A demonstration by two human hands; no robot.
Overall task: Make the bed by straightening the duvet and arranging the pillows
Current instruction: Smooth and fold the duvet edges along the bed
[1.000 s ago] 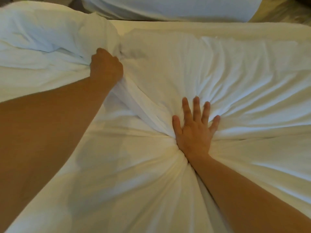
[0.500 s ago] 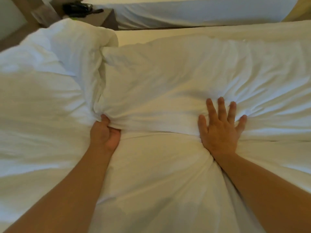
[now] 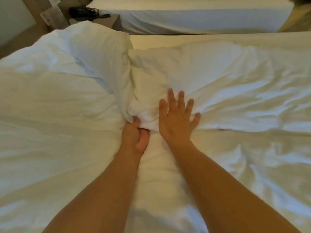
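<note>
A white duvet (image 3: 227, 91) lies crumpled across the bed and fills most of the head view. One thick fold (image 3: 104, 64) is heaped up at the upper left. My left hand (image 3: 134, 137) is closed on a bunched edge of the duvet at the centre, just below that fold. Right beside it, my right hand (image 3: 176, 118) lies flat with fingers spread, pressing on the duvet. Bare mattress sheet (image 3: 168, 40) shows along the far edge. I see no separate pillow that I can tell apart from the bedding.
A second bed (image 3: 193, 17) with white bedding runs along the top, across a narrow gap. A nightstand (image 3: 116, 22) at the upper left carries a dark telephone (image 3: 82, 12). A wooden headboard panel (image 3: 55, 15) stands at the far left.
My left hand has pulled the gripped duvet edge towards me and to the right, ending next to my right hand. My right hand has stayed flat on the duvet. The view has tilted up.
</note>
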